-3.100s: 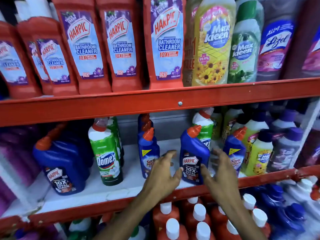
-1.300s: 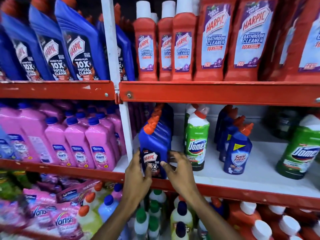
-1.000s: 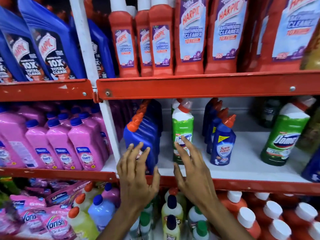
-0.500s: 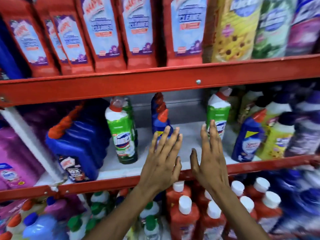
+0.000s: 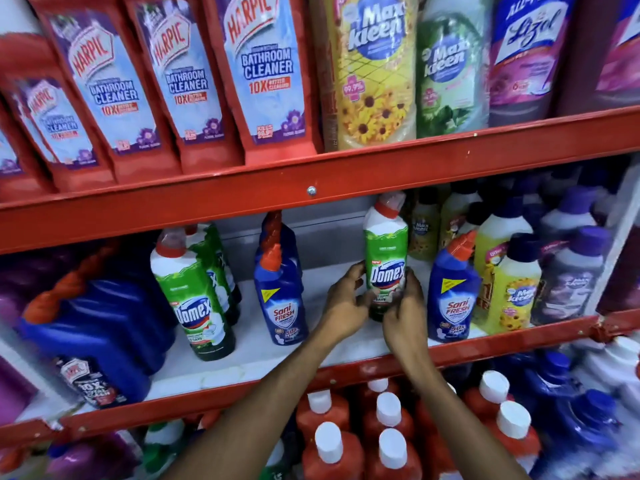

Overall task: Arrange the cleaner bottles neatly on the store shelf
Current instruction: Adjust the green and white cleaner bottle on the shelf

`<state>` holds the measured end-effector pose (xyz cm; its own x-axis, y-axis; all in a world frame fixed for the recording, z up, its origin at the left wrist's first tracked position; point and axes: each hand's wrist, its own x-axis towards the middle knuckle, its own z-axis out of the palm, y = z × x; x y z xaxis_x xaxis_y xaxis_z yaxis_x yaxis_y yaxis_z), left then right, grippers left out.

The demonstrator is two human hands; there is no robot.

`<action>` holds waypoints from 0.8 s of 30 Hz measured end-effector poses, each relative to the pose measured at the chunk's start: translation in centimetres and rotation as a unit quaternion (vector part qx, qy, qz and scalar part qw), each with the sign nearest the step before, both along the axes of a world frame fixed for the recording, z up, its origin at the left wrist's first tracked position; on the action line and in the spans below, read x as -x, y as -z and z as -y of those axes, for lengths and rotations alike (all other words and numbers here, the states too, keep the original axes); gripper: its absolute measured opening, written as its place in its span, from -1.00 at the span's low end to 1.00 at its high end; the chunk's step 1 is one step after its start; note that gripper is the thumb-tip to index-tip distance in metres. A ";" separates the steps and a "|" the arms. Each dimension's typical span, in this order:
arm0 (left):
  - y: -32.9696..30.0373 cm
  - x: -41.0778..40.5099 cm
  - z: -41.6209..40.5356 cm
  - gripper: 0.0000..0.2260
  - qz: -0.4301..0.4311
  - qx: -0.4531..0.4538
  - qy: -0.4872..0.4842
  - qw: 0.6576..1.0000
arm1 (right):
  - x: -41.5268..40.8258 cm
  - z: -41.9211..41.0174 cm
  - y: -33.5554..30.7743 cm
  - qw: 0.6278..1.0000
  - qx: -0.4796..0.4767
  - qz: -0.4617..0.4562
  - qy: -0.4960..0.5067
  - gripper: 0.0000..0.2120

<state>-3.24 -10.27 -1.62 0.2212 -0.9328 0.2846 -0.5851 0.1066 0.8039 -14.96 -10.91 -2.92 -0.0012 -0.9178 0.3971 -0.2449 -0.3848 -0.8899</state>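
Both the left hand [image 5: 346, 303] and right hand [image 5: 403, 308] clasp the lone green bottle [image 5: 385, 261] on the middle shelf [image 5: 346, 370], apparently mid-placement; next, carry it to the other green bottles [image 5: 194, 292]

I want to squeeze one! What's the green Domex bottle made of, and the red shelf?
Domex bottle: probably plastic, smooth under a glossy printed wrap that catches light. Red shelf: looks like painted metal, with a thin folded edge and a shiny bolt head.

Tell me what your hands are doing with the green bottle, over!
Left hand and right hand both gripping the lone Domex bottle, upright on the middle shelf. Sani Fresh bottle close on its right. Nothing blocking.
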 end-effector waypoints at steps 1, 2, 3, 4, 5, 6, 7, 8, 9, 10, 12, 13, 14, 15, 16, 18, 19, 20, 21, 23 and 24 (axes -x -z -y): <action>0.1 0.1 0.3 -0.48 -0.017 -0.001 -0.003 1.000 | 0.1 0.2 0.0 1.000 -0.004 0.004 0.000 -0.44; 0.3 0.2 0.4 -0.50 -0.031 0.003 -0.008 0.999 | 0.2 0.5 0.2 1.000 -0.007 0.006 0.000 -0.47; 0.4 0.3 0.4 -0.51 -0.044 0.013 -0.016 0.999 | 0.4 0.7 0.3 1.000 -0.009 0.006 0.002 -0.50; 0.5 0.3 0.2 -0.52 -0.053 0.026 -0.025 0.998 | 0.5 0.8 0.4 1.000 -0.005 0.006 0.004 -0.53; 0.5 0.4 -0.1 -0.53 -0.056 0.041 -0.032 0.997 | 0.6 0.8 0.5 1.000 -0.001 0.006 0.005 -0.55; 0.4 0.5 -0.6 -0.55 -0.054 0.057 -0.036 0.996 | 0.8 0.7 0.7 1.000 0.008 0.010 0.001 -0.56; 0.4 0.6 -1.2 -0.56 -0.048 0.073 -0.036 0.996 | 0.9 0.4 0.9 1.000 0.013 0.015 -0.006 -0.55; 0.5 0.7 -2.0 -0.57 -0.039 0.086 -0.036 0.995 | 1.0 -0.1 1.0 0.999 0.021 0.021 -0.015 -0.56; 0.6 0.8 -2.9 -0.58 -0.030 0.096 -0.038 0.994 | 1.2 -0.8 1.1 0.999 0.028 0.026 -0.023 -0.58; 0.7 0.9 -4.0 -0.58 -0.025 0.107 -0.040 0.993 | 1.3 -1.5 1.3 0.998 0.037 0.028 -0.031 -0.60; 0.8 0.7 -6.3 -0.60 -0.030 0.127 -0.039 0.991 | 1.4 -3.2 1.3 0.997 0.050 0.033 -0.044 -0.65; 0.8 0.4 -7.4 -0.60 -0.035 0.138 -0.037 0.989 | 1.4 -4.0 1.3 0.997 0.056 0.035 -0.050 -0.65; 0.8 0.2 -8.4 -0.59 -0.040 0.149 -0.036 0.987 | 1.3 -4.9 1.1 0.995 0.065 0.039 -0.060 -0.65; 0.7 -0.2 -9.6 -0.57 -0.046 0.160 -0.035 0.985 | 1.1 -5.7 1.1 0.994 0.072 0.040 -0.073 -0.65; 0.6 -0.7 -10.6 -0.56 -0.051 0.171 -0.038 0.983 | 0.8 -6.6 0.9 0.992 0.079 0.042 -0.089 -0.66; 0.4 -1.9 -12.8 -0.60 -0.052 0.193 -0.051 0.979 | 0.0 -8.3 0.3 0.988 0.092 0.044 -0.116 -0.68; 0.3 -2.6 -13.7 -0.61 -0.046 0.205 -0.062 0.976 | -0.4 -9.1 0.0 0.986 0.099 0.046 -0.126 -0.68; 0.3 -3.5 -14.8 -0.62 -0.043 0.218 -0.075 0.972 | -1.1 -10.0 -0.5 0.984 0.104 0.047 -0.139 -0.68; 0.3 -4.4 -15.8 -0.62 -0.042 0.228 -0.090 0.969 | -1.9 -10.9 -1.0 0.982 0.107 0.045 -0.151 -0.67; 0.5 -6.4 -17.7 -0.59 -0.038 0.241 -0.118 0.963 | -3.8 -12.4 -1.7 0.977 0.107 0.046 -0.177 -0.68; 0.6 -7.3 -18.4 -0.59 -0.028 0.245 -0.132 0.960 | -4.8 -13.0 -1.9 0.975 0.104 0.050 -0.189 -0.68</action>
<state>4.04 8.08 -2.19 0.4601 -0.5992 0.6552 -0.6010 0.3330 0.7266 -10.19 2.05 -1.01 0.2730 -0.7597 0.5902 0.0336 -0.6056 -0.7950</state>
